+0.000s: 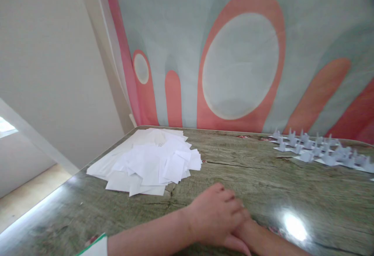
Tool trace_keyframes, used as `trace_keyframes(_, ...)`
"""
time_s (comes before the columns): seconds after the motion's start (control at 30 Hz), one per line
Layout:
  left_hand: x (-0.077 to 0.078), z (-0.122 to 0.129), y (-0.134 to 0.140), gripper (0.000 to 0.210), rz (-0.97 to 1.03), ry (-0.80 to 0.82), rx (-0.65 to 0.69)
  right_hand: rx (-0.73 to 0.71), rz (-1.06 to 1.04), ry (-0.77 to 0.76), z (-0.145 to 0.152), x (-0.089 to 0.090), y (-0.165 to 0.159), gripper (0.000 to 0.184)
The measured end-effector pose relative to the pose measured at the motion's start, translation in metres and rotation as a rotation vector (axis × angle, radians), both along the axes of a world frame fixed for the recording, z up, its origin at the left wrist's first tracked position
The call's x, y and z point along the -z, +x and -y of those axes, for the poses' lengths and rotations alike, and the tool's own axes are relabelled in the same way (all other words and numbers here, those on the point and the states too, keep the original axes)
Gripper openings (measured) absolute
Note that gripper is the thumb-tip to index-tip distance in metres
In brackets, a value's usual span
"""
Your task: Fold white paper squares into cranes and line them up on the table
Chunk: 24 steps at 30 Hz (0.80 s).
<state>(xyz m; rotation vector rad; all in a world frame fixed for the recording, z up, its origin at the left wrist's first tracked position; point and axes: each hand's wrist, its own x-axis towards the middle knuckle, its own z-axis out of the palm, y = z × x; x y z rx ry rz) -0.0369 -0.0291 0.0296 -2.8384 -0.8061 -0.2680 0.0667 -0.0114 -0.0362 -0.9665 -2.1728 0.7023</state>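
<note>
My left hand rests near the front of the table, laid across my right hand. Its fingers curl around the right hand and wrist, with the thumb on the near side. Of my right hand only the wrist area shows, and its fingers are hidden beneath the left. A spread heap of white paper sheets lies beyond my left forearm. Small folded white paper cranes stand in rows at the back right, several of them on flat paper pieces.
The wood-patterned table reaches back to a grey-green and coral printed backdrop. A pale wall rises at the left, past the table's edge. A bright light reflection sits on the tabletop at the right.
</note>
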Motion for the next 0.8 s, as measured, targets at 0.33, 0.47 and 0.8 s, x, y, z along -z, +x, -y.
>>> trace_keyframes(0.33, 0.014, -0.028, -0.12, 0.049, 0.059, -0.044, -0.854, -0.033, 0.02, -0.114, 0.011, -0.022, 0.004, 0.021)
trace_keyframes(0.47, 0.023, -0.027, -0.125, 0.044, 0.046, -0.064, -0.879, -0.041, 0.0, -0.125, 0.01, -0.02, 0.004, 0.021)
trace_keyframes(0.8, 0.024, -0.029, -0.13, 0.036, 0.076, -0.102, -0.827, -0.06, -0.002, -0.117, 0.009, -0.019, 0.005, 0.022)
